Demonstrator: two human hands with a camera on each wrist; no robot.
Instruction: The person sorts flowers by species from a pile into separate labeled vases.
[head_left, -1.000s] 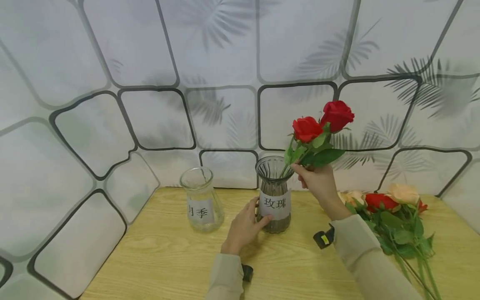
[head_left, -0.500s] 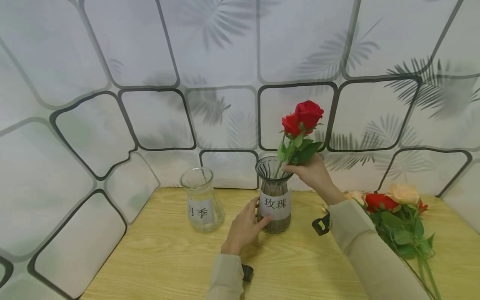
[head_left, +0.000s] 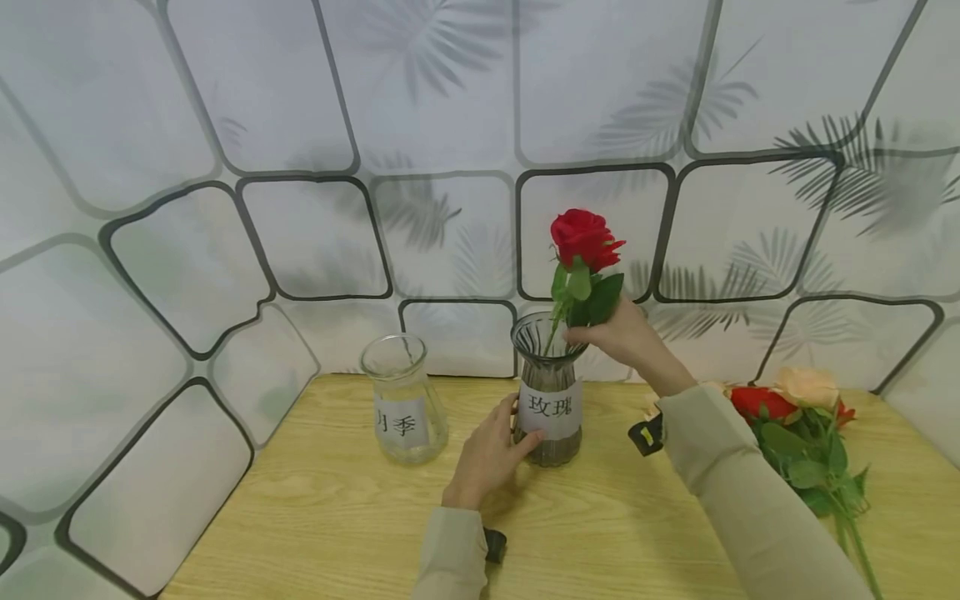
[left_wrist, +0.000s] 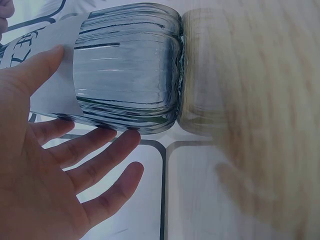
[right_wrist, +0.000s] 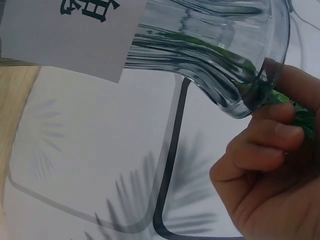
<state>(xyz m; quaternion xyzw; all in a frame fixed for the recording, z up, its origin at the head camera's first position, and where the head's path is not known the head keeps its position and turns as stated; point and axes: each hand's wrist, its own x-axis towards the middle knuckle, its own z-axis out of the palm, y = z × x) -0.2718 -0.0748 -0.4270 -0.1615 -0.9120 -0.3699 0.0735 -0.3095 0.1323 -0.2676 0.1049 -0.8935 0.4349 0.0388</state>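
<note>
A grey ribbed glass vase [head_left: 551, 450] with a white paper label stands upright on the table. My left hand [head_left: 487, 454] steadies its lower part, thumb on the label and fingers along the side; in the left wrist view the fingers [left_wrist: 107, 155] are spread and the fingertips reach the glass. At the rim, my right hand [head_left: 618, 333] pinches the stem of a red rose [head_left: 583, 237]. A second bloom seen earlier is mostly hidden behind this one. Green stem [right_wrist: 220, 50] shows inside the vase neck in the right wrist view.
A clear glass vase [head_left: 401, 392] with another label stands to the left. Several red and peach flowers [head_left: 806, 442] with leafy stems lie on the right side of the wooden table [head_left: 337, 517]. A patterned wall covering [head_left: 450, 108] rises behind.
My right hand has moved left and brought the red roses over the vase, turning them more upright, with the stems reaching into its mouth. The left hand and both vases have stayed put.
</note>
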